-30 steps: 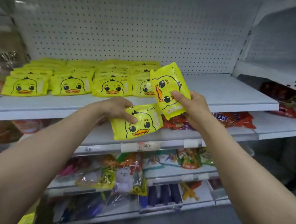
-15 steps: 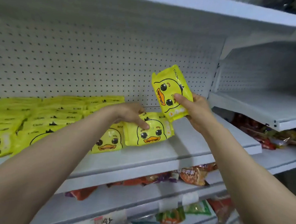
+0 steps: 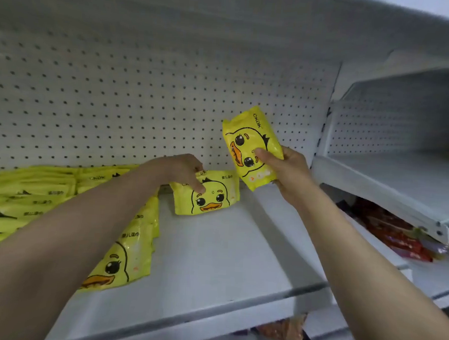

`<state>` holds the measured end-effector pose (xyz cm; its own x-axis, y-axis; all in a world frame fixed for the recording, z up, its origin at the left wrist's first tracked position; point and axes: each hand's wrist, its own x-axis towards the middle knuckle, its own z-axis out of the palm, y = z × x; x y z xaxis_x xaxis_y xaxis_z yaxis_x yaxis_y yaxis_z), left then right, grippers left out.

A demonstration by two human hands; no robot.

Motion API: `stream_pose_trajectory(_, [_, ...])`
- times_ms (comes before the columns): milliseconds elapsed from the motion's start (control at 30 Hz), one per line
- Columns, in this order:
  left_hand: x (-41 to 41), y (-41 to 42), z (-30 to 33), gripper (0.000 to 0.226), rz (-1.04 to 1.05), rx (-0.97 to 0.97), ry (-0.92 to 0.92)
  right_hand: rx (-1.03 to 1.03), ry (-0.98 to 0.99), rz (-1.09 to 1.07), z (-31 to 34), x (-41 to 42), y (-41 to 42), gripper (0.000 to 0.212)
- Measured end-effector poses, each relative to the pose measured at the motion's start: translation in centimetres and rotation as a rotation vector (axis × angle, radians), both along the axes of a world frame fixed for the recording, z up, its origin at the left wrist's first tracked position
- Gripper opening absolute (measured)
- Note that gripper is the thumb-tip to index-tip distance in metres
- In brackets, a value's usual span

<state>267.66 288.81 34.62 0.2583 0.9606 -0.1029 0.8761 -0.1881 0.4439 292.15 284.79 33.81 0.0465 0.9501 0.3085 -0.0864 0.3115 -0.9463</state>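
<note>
My left hand [image 3: 178, 170] grips a yellow duck-face packet [image 3: 211, 198] by its upper left corner, at the back of the white shelf [image 3: 226, 251] near the pegboard. The packet's lower edge looks to be touching the shelf. My right hand [image 3: 288, 168] holds a second yellow duck packet [image 3: 248, 142] upright in the air, just right of and above the first, with the thumb across its front. Several more duck packets [image 3: 32, 202] lie in rows on the left part of the shelf, partly hidden by my left forearm.
A white pegboard wall [image 3: 143, 99] backs the shelf. Another white shelf [image 3: 401, 186] juts out at the right, with red snack bags [image 3: 398, 235] on the shelf beneath it. Orange bags [image 3: 282, 331] show on the level below. A shelf overhangs above.
My left hand has carried its packet from in front of the shelf edge to the back of the shelf. The right hand keeps its packet raised. The view has tilted upward and closer.
</note>
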Motion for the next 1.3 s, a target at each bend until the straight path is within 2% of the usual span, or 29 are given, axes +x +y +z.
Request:
stream_pose_trajectory(133, [-1.0,2.1,-0.5,0.044,0.035,0.067,0.136,0.005,-0.037,0.042,0.5,0.6,2.9,0.022])
stream_pose_trajectory(267, [-2.1,3.4,-1.4,0.067,0.102,0.125,0.165,0.022,-0.052,0.091,0.6,0.8,4.8,0.017])
stream_pose_trajectory(600, [-2.1,5.0,-3.1,0.067,0.135,0.249,0.162,-0.005,-0.082,0.152,-1.1,0.5,7.4,0.016])
stream_pose_trajectory(767, [-2.3,4.8,-3.8,0.058,0.206,0.323,0.124,-0.011,-0.088,0.161,-1.3,0.6,7.7,0.018])
stream_pose_trajectory(1100, [-2.1,4.2,-4.2,0.052,0.27,0.483,0.286,-0.016,-0.116,0.175,-1.7,0.8,8.1,0.025])
stream_pose_trajectory(1300, [-3.6,3.2,-3.1,0.051,0.329,0.46,0.183,-0.016,-0.224,0.181,-1.6,-0.1,8.8,0.025])
